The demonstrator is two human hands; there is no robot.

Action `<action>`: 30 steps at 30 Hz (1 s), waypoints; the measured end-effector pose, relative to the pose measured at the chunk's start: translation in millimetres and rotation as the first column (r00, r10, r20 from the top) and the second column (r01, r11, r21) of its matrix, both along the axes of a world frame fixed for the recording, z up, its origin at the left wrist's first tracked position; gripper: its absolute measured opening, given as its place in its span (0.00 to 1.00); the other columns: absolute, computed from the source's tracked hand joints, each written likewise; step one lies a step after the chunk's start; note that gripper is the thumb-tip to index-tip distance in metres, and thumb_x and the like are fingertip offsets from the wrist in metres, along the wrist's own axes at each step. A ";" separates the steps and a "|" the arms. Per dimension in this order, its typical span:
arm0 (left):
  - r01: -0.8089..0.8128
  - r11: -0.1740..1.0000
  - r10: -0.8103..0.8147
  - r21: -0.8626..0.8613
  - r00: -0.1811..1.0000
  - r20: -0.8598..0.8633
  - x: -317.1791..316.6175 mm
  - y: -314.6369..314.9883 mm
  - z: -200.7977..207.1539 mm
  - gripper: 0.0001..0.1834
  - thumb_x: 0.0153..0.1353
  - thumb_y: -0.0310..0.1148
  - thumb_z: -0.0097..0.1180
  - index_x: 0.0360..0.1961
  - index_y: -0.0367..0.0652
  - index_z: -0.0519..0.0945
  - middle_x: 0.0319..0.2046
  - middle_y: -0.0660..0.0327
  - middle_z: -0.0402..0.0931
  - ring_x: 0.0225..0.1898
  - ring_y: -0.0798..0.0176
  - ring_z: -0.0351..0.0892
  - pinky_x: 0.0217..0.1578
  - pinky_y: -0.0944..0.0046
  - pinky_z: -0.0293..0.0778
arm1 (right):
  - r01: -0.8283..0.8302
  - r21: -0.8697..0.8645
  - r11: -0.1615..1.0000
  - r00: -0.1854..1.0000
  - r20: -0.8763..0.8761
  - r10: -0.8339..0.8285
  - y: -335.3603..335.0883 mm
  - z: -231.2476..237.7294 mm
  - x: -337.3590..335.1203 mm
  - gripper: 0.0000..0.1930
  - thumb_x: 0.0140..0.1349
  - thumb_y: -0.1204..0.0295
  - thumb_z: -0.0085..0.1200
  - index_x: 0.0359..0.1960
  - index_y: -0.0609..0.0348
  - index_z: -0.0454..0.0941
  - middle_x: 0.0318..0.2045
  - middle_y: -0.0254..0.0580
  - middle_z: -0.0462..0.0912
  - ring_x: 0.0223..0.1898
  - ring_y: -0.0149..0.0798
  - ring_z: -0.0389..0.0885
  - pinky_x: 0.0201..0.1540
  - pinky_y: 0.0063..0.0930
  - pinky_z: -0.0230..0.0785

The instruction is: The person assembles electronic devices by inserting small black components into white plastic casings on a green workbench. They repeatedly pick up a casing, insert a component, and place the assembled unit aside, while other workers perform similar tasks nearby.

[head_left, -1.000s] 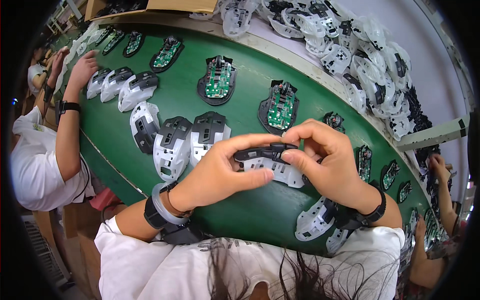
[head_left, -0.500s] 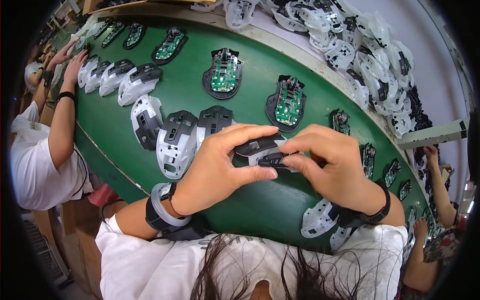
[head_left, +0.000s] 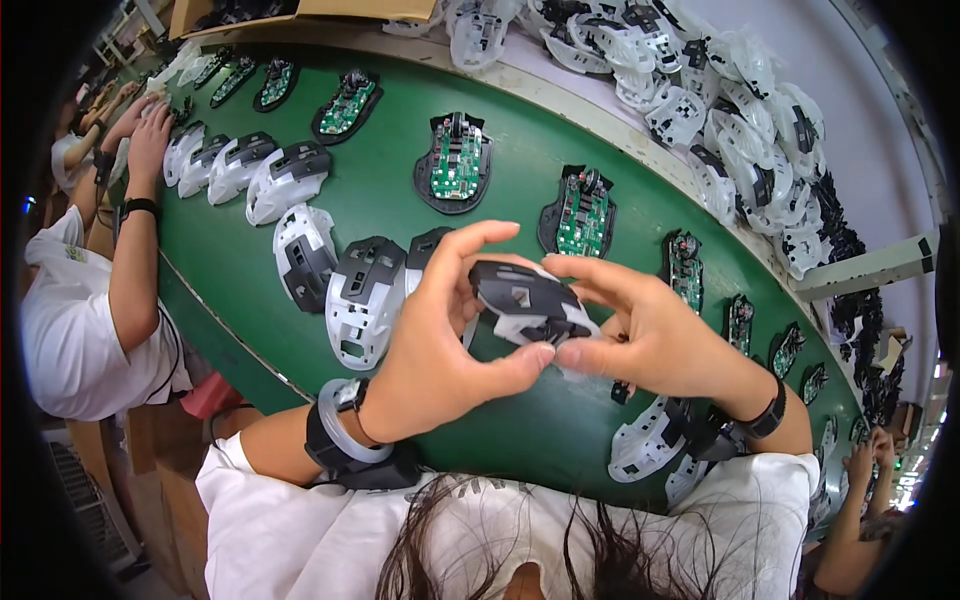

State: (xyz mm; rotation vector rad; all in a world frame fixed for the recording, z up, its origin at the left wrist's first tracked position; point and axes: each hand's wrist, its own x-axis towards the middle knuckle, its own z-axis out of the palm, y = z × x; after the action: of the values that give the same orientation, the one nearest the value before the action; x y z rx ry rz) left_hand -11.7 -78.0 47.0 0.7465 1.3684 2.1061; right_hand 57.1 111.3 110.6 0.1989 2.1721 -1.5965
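Head view shows the left hand [head_left: 440,350] and right hand [head_left: 650,335] together gripping a black-and-white mouse top shell [head_left: 528,305], now lifted clear of the green conveyor belt [head_left: 400,215]; a second ago it was pressed low against the belt surface. Left fingers [head_left: 470,245] curl narrowly over the shell's far edge, thumb beneath; right fingers [head_left: 590,275] pinch its near-right end. Judged, the part has moved from seating to in-hand checking or fitting. Just left of the left fingers lie more white shells [head_left: 365,300]. Beyond the fingertips sit mouse bases with green circuit boards [head_left: 455,165]. A co-worker's hand [head_left: 150,145] rests on shells well to the left.
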 end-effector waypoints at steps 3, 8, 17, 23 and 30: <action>-0.046 0.997 0.032 -0.061 0.977 -0.210 3.0 -4.6 -4.5 0.40 0.46 0.23 0.65 0.60 0.38 0.58 0.48 0.54 0.71 0.49 0.65 0.74 0.51 0.66 0.70 | 0.012 0.194 0.981 0.978 -0.208 0.030 -16.9 -1.4 11.6 0.34 0.55 0.69 0.60 0.59 0.68 0.55 0.40 0.56 0.80 0.24 0.35 0.81 0.26 0.28 0.73; -0.002 0.983 -0.080 -0.181 0.893 -0.442 -4.1 -11.9 1.6 0.32 0.48 0.22 0.63 0.55 0.36 0.65 0.49 0.55 0.69 0.51 0.66 0.73 0.51 0.67 0.70 | 0.030 0.379 0.925 0.947 -0.306 0.095 -14.5 9.4 28.5 0.25 0.55 0.68 0.61 0.51 0.68 0.66 0.33 0.54 0.80 0.20 0.35 0.78 0.24 0.28 0.70; 0.162 0.902 -0.427 -0.401 0.475 -0.769 17.6 -12.4 6.5 0.40 0.46 0.35 0.68 0.61 0.47 0.64 0.65 0.47 0.51 0.66 0.38 0.50 0.61 0.45 0.57 | 0.417 -0.212 0.884 0.909 0.103 -0.404 50.0 1.1 26.4 0.16 0.68 0.59 0.45 0.39 0.61 0.74 0.32 0.36 0.79 0.26 0.23 0.73 0.28 0.18 0.69; -0.438 0.757 -0.308 -0.485 0.416 -0.856 -6.1 -40.1 -21.6 0.31 0.43 0.36 0.69 0.51 0.49 0.74 0.63 0.47 0.55 0.66 0.31 0.46 0.61 0.41 0.56 | 0.334 -0.159 0.929 0.939 -0.036 -0.343 34.5 -23.0 26.6 0.09 0.65 0.75 0.45 0.44 0.66 0.72 0.41 0.39 0.76 0.39 0.28 0.76 0.46 0.22 0.69; -0.336 0.905 0.067 -0.260 0.717 -0.694 -35.6 -59.7 -14.1 0.20 0.51 0.28 0.57 0.48 0.42 0.74 0.56 0.48 0.67 0.59 0.50 0.66 0.57 0.52 0.65 | 0.314 0.005 0.949 0.821 -0.503 -0.269 15.3 10.6 32.1 0.04 0.55 0.82 0.55 0.33 0.66 0.79 0.33 0.40 0.80 0.35 0.32 0.79 0.42 0.26 0.72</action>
State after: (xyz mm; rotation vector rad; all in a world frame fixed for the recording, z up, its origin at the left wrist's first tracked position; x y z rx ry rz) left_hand -47.3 -137.7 32.9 1.3183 2.2571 1.6776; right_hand 89.1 126.5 121.2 0.1656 2.7188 -1.8851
